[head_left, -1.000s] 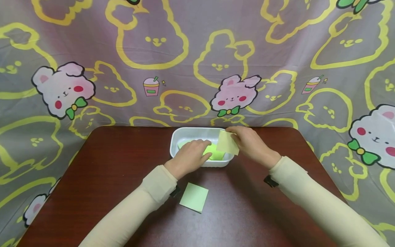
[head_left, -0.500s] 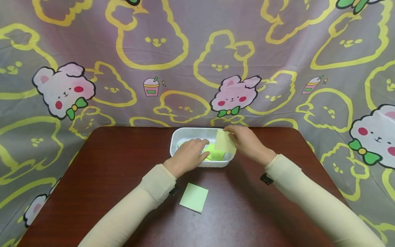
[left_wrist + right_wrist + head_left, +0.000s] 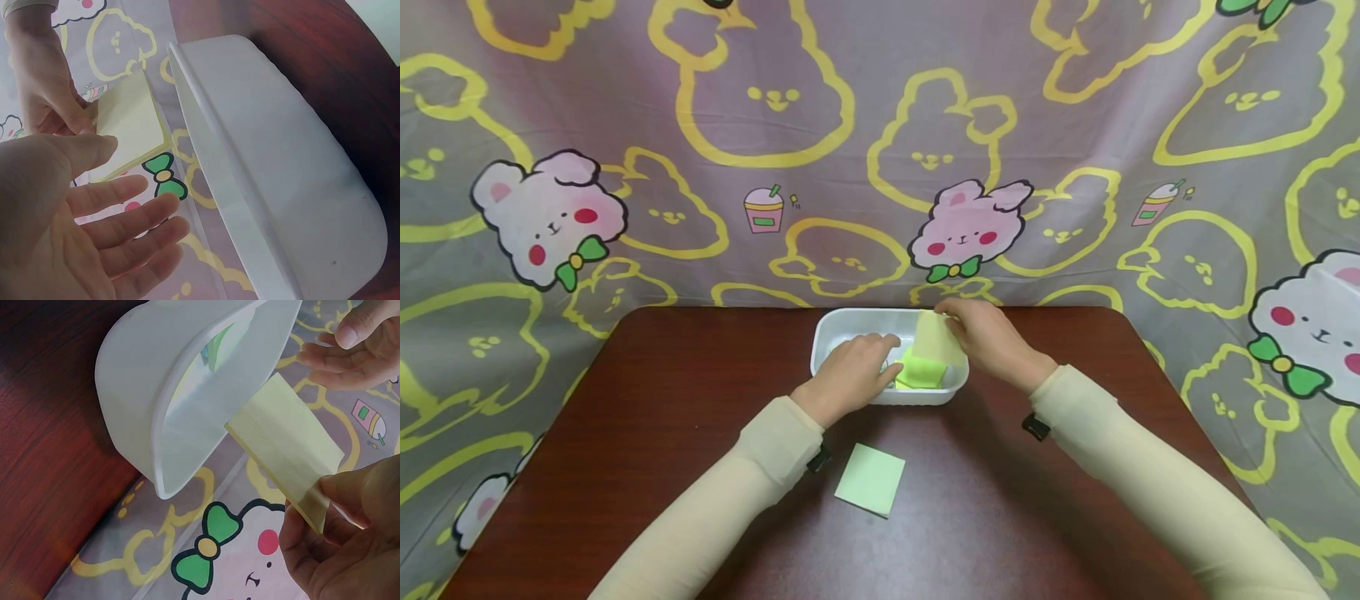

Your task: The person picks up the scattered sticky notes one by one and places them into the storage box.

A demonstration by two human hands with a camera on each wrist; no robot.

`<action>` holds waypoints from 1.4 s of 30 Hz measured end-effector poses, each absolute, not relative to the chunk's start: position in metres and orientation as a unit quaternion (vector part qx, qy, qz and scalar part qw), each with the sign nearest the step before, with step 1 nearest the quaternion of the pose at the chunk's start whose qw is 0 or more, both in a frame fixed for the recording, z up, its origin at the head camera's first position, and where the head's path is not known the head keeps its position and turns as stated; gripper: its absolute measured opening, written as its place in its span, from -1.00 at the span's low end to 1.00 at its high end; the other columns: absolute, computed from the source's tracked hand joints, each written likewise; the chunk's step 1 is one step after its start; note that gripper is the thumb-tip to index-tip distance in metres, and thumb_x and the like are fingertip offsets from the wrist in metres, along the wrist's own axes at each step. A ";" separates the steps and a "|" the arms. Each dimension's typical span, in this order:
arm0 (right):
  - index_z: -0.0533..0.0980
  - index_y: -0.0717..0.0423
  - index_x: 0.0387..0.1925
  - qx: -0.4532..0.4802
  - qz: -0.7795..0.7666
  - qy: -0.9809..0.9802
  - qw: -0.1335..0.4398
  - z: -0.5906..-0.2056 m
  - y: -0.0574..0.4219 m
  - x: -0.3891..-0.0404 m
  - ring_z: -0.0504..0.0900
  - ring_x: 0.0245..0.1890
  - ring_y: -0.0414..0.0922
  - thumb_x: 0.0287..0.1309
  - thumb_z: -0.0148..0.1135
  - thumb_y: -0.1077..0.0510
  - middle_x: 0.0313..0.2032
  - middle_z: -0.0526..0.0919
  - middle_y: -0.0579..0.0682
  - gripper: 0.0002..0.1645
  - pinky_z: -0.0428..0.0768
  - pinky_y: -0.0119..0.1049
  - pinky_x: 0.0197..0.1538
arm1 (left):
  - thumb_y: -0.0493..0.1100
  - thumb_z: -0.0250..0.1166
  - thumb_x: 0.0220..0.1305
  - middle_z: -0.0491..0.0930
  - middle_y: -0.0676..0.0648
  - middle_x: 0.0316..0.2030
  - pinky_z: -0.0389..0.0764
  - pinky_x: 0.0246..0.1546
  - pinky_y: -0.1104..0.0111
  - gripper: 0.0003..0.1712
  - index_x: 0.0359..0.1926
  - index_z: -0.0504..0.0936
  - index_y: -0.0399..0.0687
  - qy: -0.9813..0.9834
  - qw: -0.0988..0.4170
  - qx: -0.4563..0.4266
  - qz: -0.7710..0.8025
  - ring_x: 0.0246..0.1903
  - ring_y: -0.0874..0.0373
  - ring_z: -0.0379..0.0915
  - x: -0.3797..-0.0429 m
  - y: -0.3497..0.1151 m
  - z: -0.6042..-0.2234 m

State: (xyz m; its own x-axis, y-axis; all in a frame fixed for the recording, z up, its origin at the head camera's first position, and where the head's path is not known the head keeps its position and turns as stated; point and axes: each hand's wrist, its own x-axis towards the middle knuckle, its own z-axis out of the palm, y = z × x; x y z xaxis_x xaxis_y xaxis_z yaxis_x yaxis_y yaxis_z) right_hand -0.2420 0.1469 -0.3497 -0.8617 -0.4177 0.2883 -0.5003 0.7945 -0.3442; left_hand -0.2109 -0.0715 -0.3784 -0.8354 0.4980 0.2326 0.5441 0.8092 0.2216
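My right hand (image 3: 996,342) pinches a pale yellow sticky note pad (image 3: 934,335) at its edge, over the right end of a white tub (image 3: 917,399). In the right wrist view, thumb and fingers grip one end of the pad (image 3: 287,444), whose far corner points toward the tub's rim. My left hand (image 3: 850,375) hovers over the tub's left half, fingers spread and loosely bent, holding nothing. The left wrist view shows its palm (image 3: 69,225) beside the tub's wall (image 3: 269,144). Bright yellow-green pads (image 3: 921,371) lie inside the tub, partly hidden by the held pad.
A pale green sticky note pad (image 3: 870,479) lies on the dark red-brown table (image 3: 700,400), in front of the tub. A patterned cloth (image 3: 820,192) hangs right behind the table's back edge.
My right hand has shifted a little left with the yellow pad, further over the tub. My left hand has drawn slightly left, and its fingers stay loose.
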 end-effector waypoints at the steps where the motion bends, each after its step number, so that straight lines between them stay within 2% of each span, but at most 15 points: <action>1: 0.57 0.19 -0.01 0.244 0.208 -0.942 0.100 -0.350 0.147 -0.243 0.66 -0.09 0.00 0.31 0.09 0.28 -0.08 0.70 0.09 -0.74 0.61 -0.08 -0.02 | -0.04 0.22 0.33 0.68 -0.15 -0.11 0.61 -0.11 0.12 -0.58 0.13 0.53 -0.13 -0.948 0.080 -0.274 -0.140 -0.13 -0.05 0.64 -0.211 -0.072 -0.378; 10: 0.58 0.21 -0.05 0.247 0.207 -0.941 0.102 -0.355 0.146 -0.247 0.66 -0.12 0.01 0.30 0.07 0.30 -0.11 0.71 0.11 -0.75 0.60 -0.09 -0.05 | -0.05 0.24 0.30 0.69 -0.15 -0.20 0.61 -0.17 0.11 -0.62 0.06 0.56 -0.13 -0.947 0.094 -0.273 -0.141 -0.20 -0.07 0.64 -0.215 -0.074 -0.381; 21: 0.56 0.18 -0.03 0.237 0.208 -0.947 0.069 -0.357 0.139 -0.252 0.63 -0.17 -0.04 0.32 0.07 0.26 -0.10 0.70 0.09 -0.75 0.61 -0.13 -0.07 | -0.03 0.24 0.31 0.68 -0.17 -0.08 0.60 -0.05 0.09 -0.59 0.09 0.56 -0.15 -0.951 0.080 -0.260 -0.144 -0.08 -0.08 0.63 -0.220 -0.080 -0.386; 34: 0.55 0.19 -0.02 0.232 0.207 -0.949 0.047 -0.365 0.132 -0.262 0.64 -0.03 0.00 0.33 0.04 0.27 -0.05 0.68 0.11 -0.74 0.60 -0.09 0.03 | -0.04 0.24 0.31 0.67 -0.19 -0.08 0.59 -0.03 0.08 -0.58 0.10 0.55 -0.15 -0.958 0.056 -0.240 -0.144 -0.07 -0.10 0.62 -0.227 -0.084 -0.391; 42: 0.57 0.19 -0.04 0.232 0.200 -0.950 0.051 -0.371 0.128 -0.265 0.65 -0.03 0.02 0.32 0.04 0.29 -0.06 0.70 0.11 -0.74 0.60 -0.09 0.00 | -0.04 0.23 0.33 0.66 -0.20 -0.05 0.58 0.00 0.08 -0.58 0.11 0.54 -0.17 -0.962 0.046 -0.231 -0.137 -0.04 -0.10 0.61 -0.230 -0.087 -0.394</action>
